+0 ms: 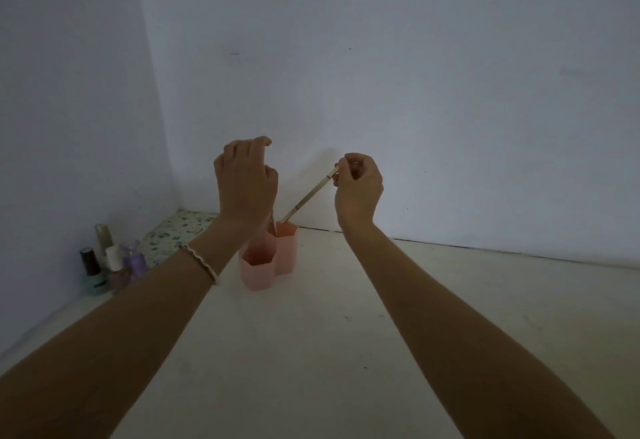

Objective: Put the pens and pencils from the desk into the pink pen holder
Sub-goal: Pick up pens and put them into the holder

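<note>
Dim, bare room, two pale walls meeting behind the rear-left corner of the desk. Toward the rear edge, not far from that corner: pink pen holder, a cluster of hexagonal cups, standing upright. Right hand held up just right of the holder, pinching the top end of a pencil between thumb and fingertips. Long axis of the pencil slanted, running down and leftward from the fingers to the rear cup, lower tip at or just inside that cup's rim (hard to tell how deep). Left hand hovering directly above the holder, fingers curled downward. Beneath its wrist a thin dark pen standing in the holder, its top hidden behind the hand, so impossible to tell whether gripped or not. Judged step: tipping the pencil more upright, then releasing it into the cup, a job for the right hand alone. Possible risk: light holder sliding or tipping if pushed sideways by the slanted shaft. Elsewhere: nail polish bottles grouped at the left edge, flowered sheet in the rear-left corner, pale bracelet on the left wrist. No loose pens or pencils in view on the desk, so probably close to the end of the task.
</note>
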`<action>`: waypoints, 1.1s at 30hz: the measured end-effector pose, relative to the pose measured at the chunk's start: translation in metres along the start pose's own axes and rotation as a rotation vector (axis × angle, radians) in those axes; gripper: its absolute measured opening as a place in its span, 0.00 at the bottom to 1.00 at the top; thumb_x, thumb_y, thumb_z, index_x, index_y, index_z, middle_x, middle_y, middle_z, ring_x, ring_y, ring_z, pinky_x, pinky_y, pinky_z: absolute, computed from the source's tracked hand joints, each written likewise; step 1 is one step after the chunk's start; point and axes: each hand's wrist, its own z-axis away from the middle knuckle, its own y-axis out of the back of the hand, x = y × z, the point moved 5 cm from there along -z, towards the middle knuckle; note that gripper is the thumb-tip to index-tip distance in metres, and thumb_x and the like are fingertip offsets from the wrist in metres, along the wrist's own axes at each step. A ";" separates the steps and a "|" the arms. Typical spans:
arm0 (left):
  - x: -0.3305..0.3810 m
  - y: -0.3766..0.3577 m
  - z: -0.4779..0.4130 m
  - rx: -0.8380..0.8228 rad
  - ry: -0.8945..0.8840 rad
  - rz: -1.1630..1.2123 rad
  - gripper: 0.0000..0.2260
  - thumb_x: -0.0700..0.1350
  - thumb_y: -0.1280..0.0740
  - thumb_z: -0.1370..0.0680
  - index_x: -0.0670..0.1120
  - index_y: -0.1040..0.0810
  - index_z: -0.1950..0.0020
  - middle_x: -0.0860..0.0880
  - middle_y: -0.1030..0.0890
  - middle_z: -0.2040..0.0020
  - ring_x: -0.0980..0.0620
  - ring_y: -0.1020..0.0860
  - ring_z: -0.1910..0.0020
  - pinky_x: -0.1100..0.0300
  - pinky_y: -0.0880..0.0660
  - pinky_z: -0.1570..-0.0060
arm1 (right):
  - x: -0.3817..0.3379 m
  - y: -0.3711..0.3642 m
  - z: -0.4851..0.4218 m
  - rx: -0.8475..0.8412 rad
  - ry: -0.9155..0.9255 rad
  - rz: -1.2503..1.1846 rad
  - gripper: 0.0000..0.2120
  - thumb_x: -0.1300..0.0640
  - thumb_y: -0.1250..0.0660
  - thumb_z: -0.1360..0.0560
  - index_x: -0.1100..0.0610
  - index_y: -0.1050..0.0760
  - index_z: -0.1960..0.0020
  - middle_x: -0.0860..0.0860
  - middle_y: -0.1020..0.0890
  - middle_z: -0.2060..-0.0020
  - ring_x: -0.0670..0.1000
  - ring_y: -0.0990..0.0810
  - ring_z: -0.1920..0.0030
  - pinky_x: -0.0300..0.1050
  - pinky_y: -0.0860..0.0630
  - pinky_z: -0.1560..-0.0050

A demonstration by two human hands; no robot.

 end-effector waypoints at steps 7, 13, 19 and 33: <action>0.010 0.014 0.011 -0.085 0.013 0.081 0.19 0.37 0.37 0.25 0.45 0.28 0.33 0.46 0.23 0.39 0.46 0.30 0.35 0.52 0.35 0.35 | 0.032 -0.034 0.039 -0.262 0.108 0.239 0.06 0.62 0.38 0.21 0.58 0.23 0.49 0.47 0.20 0.60 0.40 0.24 0.65 0.38 0.22 0.59; 0.044 -0.013 0.044 -0.283 0.081 0.189 0.11 0.40 0.36 0.24 0.47 0.25 0.42 0.48 0.22 0.46 0.49 0.23 0.49 0.54 0.26 0.47 | 0.008 0.012 0.017 -0.197 0.156 0.362 0.12 0.62 0.39 0.21 0.59 0.24 0.40 0.50 0.19 0.56 0.46 0.21 0.62 0.36 0.26 0.59; 0.121 -0.085 0.130 -0.880 0.164 0.211 0.08 0.43 0.35 0.23 0.45 0.21 0.46 0.47 0.20 0.45 0.47 0.20 0.46 0.55 0.23 0.46 | -0.002 0.094 -0.013 -0.147 0.092 0.524 0.10 0.65 0.39 0.24 0.57 0.22 0.47 0.50 0.18 0.58 0.43 0.25 0.69 0.35 0.27 0.65; 0.162 -0.108 0.195 -1.034 0.199 0.079 0.22 0.58 0.34 0.26 0.45 0.27 0.39 0.44 0.25 0.41 0.45 0.26 0.41 0.50 0.25 0.41 | 0.004 0.170 -0.012 -0.139 -0.004 0.570 0.11 0.66 0.40 0.26 0.57 0.21 0.51 0.51 0.18 0.58 0.52 0.21 0.65 0.44 0.23 0.59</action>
